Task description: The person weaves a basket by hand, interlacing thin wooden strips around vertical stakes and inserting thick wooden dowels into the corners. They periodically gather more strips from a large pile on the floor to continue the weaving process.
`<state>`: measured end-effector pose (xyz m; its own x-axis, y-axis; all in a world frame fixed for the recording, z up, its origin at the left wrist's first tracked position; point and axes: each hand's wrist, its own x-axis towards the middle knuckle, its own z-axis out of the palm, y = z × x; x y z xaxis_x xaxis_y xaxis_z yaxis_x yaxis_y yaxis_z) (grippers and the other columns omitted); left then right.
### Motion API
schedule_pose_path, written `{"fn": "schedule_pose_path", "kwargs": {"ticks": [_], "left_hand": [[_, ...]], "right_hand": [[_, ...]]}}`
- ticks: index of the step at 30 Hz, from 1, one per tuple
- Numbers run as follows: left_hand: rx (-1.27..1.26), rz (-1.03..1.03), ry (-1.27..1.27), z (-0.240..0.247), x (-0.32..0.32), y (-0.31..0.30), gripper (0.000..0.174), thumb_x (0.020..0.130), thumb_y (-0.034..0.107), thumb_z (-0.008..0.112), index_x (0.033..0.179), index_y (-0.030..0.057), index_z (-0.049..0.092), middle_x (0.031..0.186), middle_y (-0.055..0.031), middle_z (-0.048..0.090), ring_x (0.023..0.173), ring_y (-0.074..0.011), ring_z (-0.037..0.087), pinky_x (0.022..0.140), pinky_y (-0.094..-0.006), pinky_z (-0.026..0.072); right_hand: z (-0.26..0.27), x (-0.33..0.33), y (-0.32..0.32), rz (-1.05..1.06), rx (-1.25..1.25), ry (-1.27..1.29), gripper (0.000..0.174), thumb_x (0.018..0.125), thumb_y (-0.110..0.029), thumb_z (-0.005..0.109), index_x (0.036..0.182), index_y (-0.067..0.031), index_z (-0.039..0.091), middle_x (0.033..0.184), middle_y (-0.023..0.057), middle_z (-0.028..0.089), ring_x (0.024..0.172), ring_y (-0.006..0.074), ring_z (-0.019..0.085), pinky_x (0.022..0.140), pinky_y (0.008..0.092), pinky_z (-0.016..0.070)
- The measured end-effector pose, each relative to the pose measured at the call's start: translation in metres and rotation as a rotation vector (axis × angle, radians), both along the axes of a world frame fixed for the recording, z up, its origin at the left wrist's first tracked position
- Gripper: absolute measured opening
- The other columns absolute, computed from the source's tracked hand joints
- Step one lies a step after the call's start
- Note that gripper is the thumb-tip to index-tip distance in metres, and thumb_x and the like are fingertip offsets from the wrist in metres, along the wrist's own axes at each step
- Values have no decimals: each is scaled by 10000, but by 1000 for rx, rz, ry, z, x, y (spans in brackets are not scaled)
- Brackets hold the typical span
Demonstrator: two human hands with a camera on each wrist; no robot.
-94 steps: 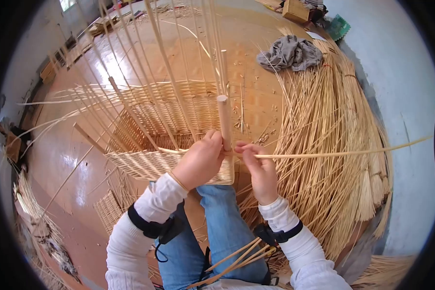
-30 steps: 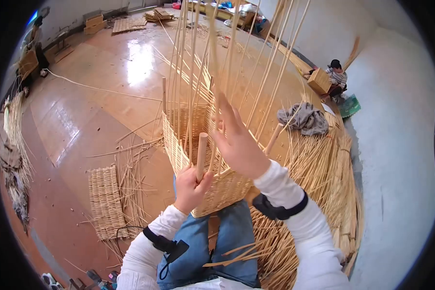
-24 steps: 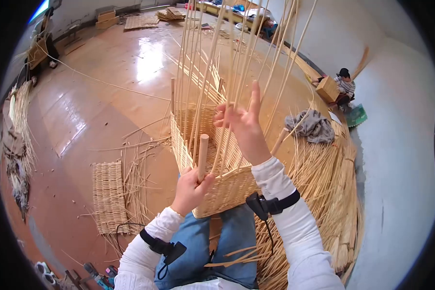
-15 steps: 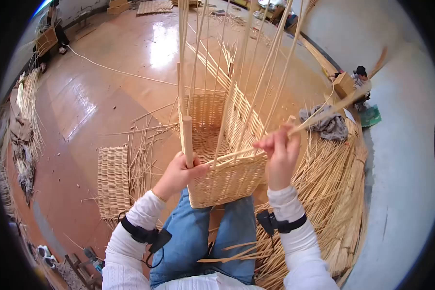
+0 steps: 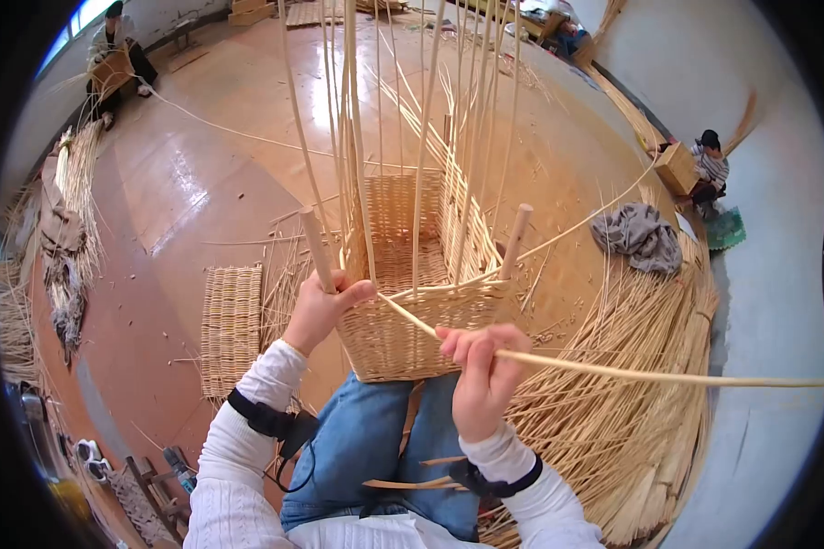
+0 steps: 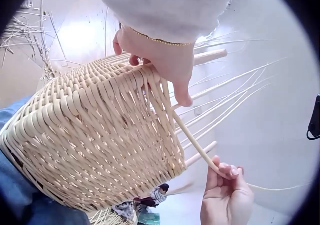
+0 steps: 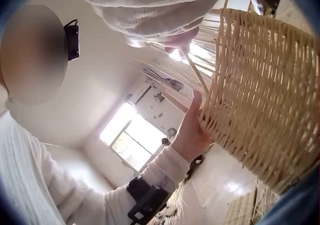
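Note:
A rectangular wicker basket (image 5: pixel 421 339) rests on the person's knees, with upright stakes (image 5: pixel 418 174) rising from its rim. The left hand (image 5: pixel 316 311) grips the near left corner, at the foot of a thick corner stick (image 5: pixel 315 240), its thumb lying along the rim. Between thumb and fingers, the right hand (image 5: pixel 481 380) holds a long cane rod (image 5: pixel 632 372) in front of the basket. From the rim by the left thumb, this rod slants down to the right hand, and its free end runs far right. The left wrist view shows the rod (image 6: pixel 192 141) bent outward over the rim.
A large bundle of loose canes (image 5: pixel 632 412) lies on the right, a grey cloth (image 5: pixel 638 236) at its top. Left of the basket lies a flat woven panel (image 5: pixel 232 329). A seated person (image 5: pixel 710 169) works by the right wall, another person (image 5: pixel 114 41) at far left.
The basket has been turned. The right hand has reached among the uprights, then brought one rod down to the right across the front. Lately the left hand has stayed at the corner stick.

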<state>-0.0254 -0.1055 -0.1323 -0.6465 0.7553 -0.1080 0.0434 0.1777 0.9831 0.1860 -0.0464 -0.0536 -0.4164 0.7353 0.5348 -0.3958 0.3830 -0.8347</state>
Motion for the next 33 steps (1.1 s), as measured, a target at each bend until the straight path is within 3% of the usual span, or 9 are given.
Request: {"fn": "schedule_pose_path", "kwargs": {"ticks": [4,6,7,11,13,22,27,31,33], "left_hand": [[45,52,81,10,6,-15,407,818,327,787,706,-5,579,619,-15,502,602,-107,490,536,-275,393],[303,570,511,32,21,-32,315,857,262,745,806,-11,597,678,-34,555,651,-133,530,604,-270,426],[197,522,488,58,44,-44,228,947,200,624,965,-23,579,870,-80,646,761,-169,602,683,-330,477],[262,210,488,48,72,14,213,973,209,578,969,-4,565,859,-143,668,790,-245,656,696,-385,487],[-167,10,504,55,67,31,207,990,224,543,983,17,554,834,-198,658,813,-301,674,695,-418,486],[-11,-177,274,56,63,26,266,937,259,650,903,18,541,775,-139,659,704,-232,645,667,-342,488],[0,-102,405,46,70,30,285,913,264,682,882,16,544,778,-126,686,716,-241,656,684,-343,498],[51,117,518,39,85,39,305,929,306,641,815,36,553,651,-101,621,642,-281,592,680,-391,432],[75,307,609,38,92,44,330,946,323,601,753,61,550,580,-96,540,583,-312,506,688,-405,364]], "right_hand": [[-9,3,-7,63,98,-6,97,1032,-78,397,1102,-34,346,823,101,516,763,208,563,904,497,521],[-5,-1,-10,65,55,44,82,1034,-81,391,1083,-27,352,826,99,514,769,210,563,907,499,519],[-2,-1,-9,58,18,26,85,1035,-84,390,1083,-25,353,826,100,515,777,210,569,910,495,518],[5,3,-13,46,-45,-82,87,1037,-98,401,1057,-18,373,867,115,552,862,225,615,917,447,522],[9,10,0,75,-121,-156,88,1033,-98,425,1050,-22,384,931,139,605,935,232,650,874,374,550],[30,37,105,222,-541,-123,285,988,-40,512,1172,-121,310,1013,152,640,806,209,680,752,306,591],[59,24,105,173,-93,-441,316,933,11,561,1137,-82,338,1055,157,628,888,271,683,745,344,561],[112,-55,99,-62,951,-662,679,833,2,639,1427,-101,327,1060,155,634,971,406,639,866,424,508],[102,-98,118,-24,832,-563,690,890,-35,600,1478,-137,254,1118,165,637,951,317,651,874,396,515]]}}
